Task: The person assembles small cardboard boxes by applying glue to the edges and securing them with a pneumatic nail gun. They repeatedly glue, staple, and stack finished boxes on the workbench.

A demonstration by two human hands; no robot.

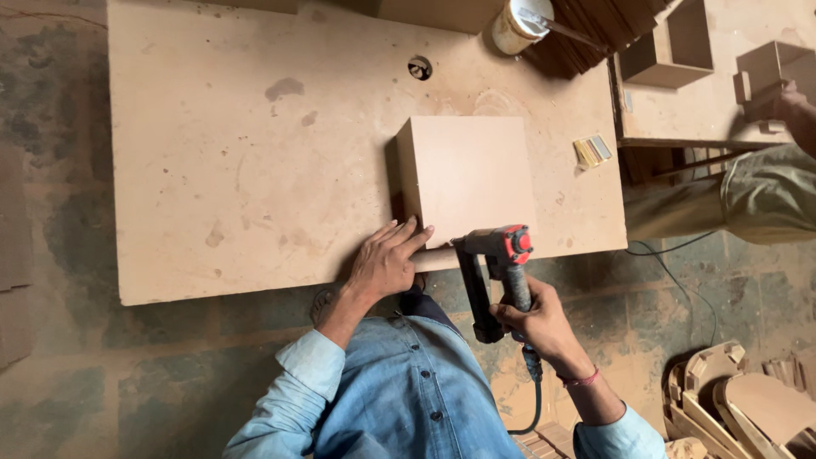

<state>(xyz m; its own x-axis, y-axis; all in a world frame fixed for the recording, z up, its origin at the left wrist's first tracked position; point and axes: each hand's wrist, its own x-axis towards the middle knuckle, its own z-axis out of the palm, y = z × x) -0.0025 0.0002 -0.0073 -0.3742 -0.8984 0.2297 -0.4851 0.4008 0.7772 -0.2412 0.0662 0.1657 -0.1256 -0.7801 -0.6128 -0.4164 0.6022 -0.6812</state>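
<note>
Box (pixel 466 178) of pale fibreboard is sitting on the worktable (pixel 238 170), near its front edge; left hand (pixel 387 259) is pressing flat against its side, while right hand (pixel 534 321) is gripping a nail gun (pixel 497 268) at the lower edge, seemingly fastening; steadiness matters.

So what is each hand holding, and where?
Right hand grips the nail gun by its handle. Left hand holds nothing, resting flat against the box.

head camera looks straight down, close above the workbench (pixel 255 170).
</note>
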